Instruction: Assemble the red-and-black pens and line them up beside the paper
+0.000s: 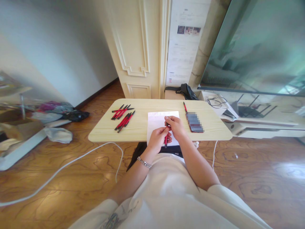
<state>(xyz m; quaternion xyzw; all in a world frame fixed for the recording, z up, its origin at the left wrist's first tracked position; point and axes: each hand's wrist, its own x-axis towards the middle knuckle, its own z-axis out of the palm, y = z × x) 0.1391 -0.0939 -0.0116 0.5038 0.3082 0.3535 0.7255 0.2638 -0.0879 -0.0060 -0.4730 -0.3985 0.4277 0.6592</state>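
Note:
Over a sheet of white paper (153, 121), both hands are closed on one red and black pen (166, 140). My left hand (157, 137) grips its red barrel, with the black lower end pointing toward me. My right hand (175, 125) pinches the pen's far end, which its fingers partly hide. To the left lie several more red and black pens in two groups, a far group (120, 112) and a near group (125, 121). Another red pen (185, 107) lies alone at the right, just beyond a phone (195, 122) with a blurred screen.
The pale wooden table (102, 132) has rounded corners. A white cable (71, 162) runs over the floor at the left. Behind the table are a black bag (186, 91) on a box, a white box with cables (214, 103) and a large screen (257, 47).

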